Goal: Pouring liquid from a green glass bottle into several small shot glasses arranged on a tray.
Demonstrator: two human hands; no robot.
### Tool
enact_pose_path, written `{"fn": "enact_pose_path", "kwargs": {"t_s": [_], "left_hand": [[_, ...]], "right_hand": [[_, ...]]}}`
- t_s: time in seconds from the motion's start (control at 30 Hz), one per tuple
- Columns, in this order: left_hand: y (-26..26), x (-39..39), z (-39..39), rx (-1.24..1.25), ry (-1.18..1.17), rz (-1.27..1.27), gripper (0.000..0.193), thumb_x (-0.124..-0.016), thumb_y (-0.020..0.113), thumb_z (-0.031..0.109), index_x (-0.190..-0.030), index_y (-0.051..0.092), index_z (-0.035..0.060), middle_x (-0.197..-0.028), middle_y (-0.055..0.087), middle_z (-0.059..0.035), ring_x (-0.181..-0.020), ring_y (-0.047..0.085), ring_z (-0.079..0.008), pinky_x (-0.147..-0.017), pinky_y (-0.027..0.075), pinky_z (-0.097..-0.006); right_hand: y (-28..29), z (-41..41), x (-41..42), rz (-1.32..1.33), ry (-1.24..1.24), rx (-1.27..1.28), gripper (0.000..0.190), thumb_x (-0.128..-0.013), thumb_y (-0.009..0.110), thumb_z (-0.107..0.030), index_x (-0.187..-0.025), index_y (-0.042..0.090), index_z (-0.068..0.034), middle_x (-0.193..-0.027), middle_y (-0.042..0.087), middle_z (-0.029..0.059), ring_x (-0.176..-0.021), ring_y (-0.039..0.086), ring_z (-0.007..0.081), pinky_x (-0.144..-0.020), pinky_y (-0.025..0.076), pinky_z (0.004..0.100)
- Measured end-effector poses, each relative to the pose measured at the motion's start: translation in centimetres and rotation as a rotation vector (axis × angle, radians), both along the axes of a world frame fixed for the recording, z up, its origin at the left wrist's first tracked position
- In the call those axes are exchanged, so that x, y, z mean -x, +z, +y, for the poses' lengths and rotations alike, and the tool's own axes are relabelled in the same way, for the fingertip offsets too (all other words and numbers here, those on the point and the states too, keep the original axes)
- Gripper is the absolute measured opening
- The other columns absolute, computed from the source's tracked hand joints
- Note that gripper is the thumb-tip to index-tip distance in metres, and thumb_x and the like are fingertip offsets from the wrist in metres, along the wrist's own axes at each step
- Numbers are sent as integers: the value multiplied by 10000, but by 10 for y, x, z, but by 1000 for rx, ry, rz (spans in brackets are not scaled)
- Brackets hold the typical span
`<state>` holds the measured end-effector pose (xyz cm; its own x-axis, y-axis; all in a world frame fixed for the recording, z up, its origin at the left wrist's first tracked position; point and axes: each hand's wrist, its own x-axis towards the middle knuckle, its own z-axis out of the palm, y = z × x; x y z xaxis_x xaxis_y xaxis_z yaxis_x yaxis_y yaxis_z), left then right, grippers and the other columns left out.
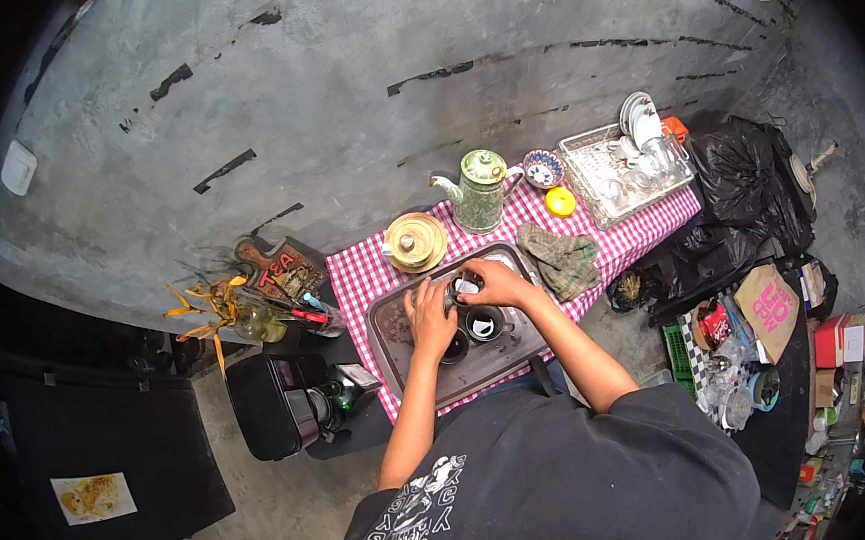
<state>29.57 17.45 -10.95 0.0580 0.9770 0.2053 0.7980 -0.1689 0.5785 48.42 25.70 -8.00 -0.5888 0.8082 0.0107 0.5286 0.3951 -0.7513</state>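
Note:
My right hand point(500, 284) has its fingers around the rim of a dark glass cup point(467, 285). On the cup's left side is my left hand point(431, 319), its fingers spread and its thumb near the glass; whether it grips the cup is unclear. Below them, a second cup point(485, 324) with dark contents stands on a brown metal tray point(485, 375). A third dark cup point(455, 350) is partly covered by my left hand and wrist. The tray rests on a red-and-white checkered cloth point(355, 275).
Behind the tray stand a lidded yellow pot point(412, 243), a green enamel coffee pot point(481, 191), a patterned bowl point(543, 169) and a yellow lid point(560, 202). A crumpled cloth point(561, 259) touches the tray's right side. Farther right, a clear dish basket point(601, 209) holds cups and plates.

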Motion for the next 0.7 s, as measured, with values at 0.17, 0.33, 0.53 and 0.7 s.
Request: {"fn": "enact_pose_path", "kwargs": {"t_s": [0.17, 0.33, 0.53, 0.7], "left_hand": [[2, 0, 0, 0, -3, -2, 572, -797, 737, 107, -1347, 579, 90, -1329, 608, -104, -1402, 435, -289, -1194, 202, -554], [1, 0, 0, 10, 3, 1, 592, -785, 746, 106, -1354, 580, 97, -1348, 608, -98, -1411, 432, -284, -1196, 205, -545], [3, 0, 0, 29, 5, 1, 602, -777, 752, 105, -1355, 581, 101, -1372, 604, -96, -1421, 428, -278, -1195, 208, -540], [3, 0, 0, 25, 1, -8, 591, -779, 748, 103, -1347, 584, 102, -1373, 604, -92, -1420, 430, -278, -1195, 206, -542]], "right_hand": [[0, 0, 0, 10, -9, 18, 599, -754, 805, -409, -1169, 652, -5, -1104, 691, 194, -1019, 673, 346, -883, 528, 413], [2, 0, 0, -3, 5, 22, 594, -753, 803, -404, -1167, 653, -4, -1076, 696, 186, -986, 682, 331, -861, 535, 409], [0, 0, 1, 12, -1, 3, 581, -751, 804, -400, -1150, 657, -4, -1055, 696, 186, -972, 682, 325, -849, 535, 409], [-4, 0, 0, 31, -2, -21, 564, -752, 803, -393, -1129, 655, -1, -1038, 693, 186, -961, 680, 326, -843, 535, 407]]}}
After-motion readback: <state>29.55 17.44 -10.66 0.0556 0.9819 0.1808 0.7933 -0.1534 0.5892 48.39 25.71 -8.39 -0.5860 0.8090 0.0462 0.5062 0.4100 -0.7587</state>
